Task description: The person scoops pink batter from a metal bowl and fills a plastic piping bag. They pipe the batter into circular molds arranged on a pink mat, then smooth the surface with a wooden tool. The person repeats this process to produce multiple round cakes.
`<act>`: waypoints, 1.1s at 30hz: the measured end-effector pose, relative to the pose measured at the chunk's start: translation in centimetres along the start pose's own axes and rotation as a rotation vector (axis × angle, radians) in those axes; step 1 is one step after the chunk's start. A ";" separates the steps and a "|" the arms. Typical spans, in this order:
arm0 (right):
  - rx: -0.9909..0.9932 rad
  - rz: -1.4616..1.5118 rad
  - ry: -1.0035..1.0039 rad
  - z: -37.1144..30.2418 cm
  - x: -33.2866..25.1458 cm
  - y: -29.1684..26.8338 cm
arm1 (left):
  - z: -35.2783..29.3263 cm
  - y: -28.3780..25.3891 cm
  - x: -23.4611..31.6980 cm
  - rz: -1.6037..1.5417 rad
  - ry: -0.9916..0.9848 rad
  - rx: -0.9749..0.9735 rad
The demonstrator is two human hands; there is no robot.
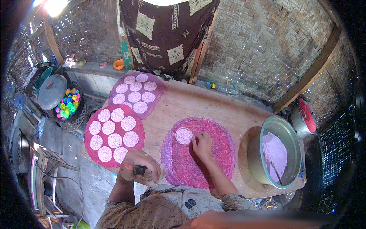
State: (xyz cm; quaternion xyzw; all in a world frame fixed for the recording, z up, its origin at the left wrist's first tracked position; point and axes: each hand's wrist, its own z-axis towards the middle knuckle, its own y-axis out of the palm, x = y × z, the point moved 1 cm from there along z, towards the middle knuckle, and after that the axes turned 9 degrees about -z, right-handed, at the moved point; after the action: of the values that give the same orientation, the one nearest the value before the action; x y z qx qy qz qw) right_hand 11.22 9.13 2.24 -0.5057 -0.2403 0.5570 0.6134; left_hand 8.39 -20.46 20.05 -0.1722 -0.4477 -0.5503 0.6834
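My left hand is closed around a tool with a dark handle; a pale, blurred piece shows beside the fingers, and the tool's kind is unclear. My right hand reaches over a round red and purple woven mat. Its bent fingers pinch the right edge of a thin ring mould, which surrounds a flat, pale pink grainy disc on the mat. To the left, a red round mat bears several similar discs.
A purple mat with more discs lies behind the red one on the wooden table. At right stands a green basin of pale pink grainy mass with a spoon-like handle. A lidded metal pot is beyond; colourful small cups sit far left.
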 end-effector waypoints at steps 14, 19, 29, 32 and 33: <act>-0.020 -0.071 -0.078 1.4 -0.2 1.2 | -0.2 0.1 0.5 -0.022 0.018 0.009; -0.129 0.081 -0.004 2.4 0.7 1.6 | -0.3 -0.4 0.1 -0.039 -0.002 -0.015; -0.335 0.157 -0.152 1.5 -1.9 -0.4 | -0.7 -0.8 -0.3 -0.031 -0.052 -0.022; -0.277 0.176 -0.102 1.4 -1.8 0.0 | -0.9 -0.8 -0.5 -0.007 -0.080 -0.017; -0.290 0.171 -0.065 1.5 -1.9 0.0 | -0.8 -0.8 -0.4 -0.007 -0.081 -0.022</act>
State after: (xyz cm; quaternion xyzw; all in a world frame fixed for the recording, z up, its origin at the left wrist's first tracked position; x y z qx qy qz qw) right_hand 9.45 7.87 3.35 -0.5890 -0.2940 0.5828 0.4764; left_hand 7.97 -21.07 19.04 -0.2004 -0.4695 -0.5501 0.6609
